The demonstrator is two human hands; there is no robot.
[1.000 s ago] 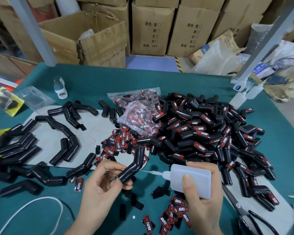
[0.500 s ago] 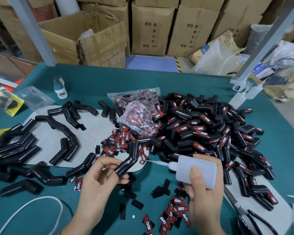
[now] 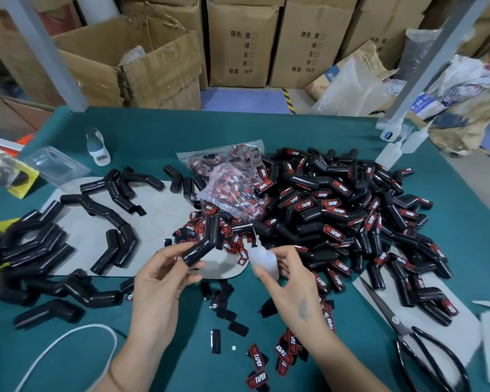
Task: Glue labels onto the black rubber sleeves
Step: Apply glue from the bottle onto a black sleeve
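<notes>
My left hand pinches a bent black rubber sleeve by its lower end, above the green table. My right hand grips a small white glue bottle, its thin nozzle pointing up and away, a short way right of the sleeve. A big heap of labelled sleeves lies behind and to the right. Plain unlabelled sleeves lie on grey card at the left. Loose red-and-black labels are scattered near my wrists and under the held sleeve.
A clear bag of labels sits mid-table. Black scissors lie at the right front. A white cord loops at the left front. Spare bottles stand at the far right, another small bottle far left. Cardboard boxes stand behind.
My right hand has turned the glue bottle from lying sideways with its nozzle at the sleeve to nozzle-up, drawn away. My left hand has lifted the sleeve slightly and moved it left.
</notes>
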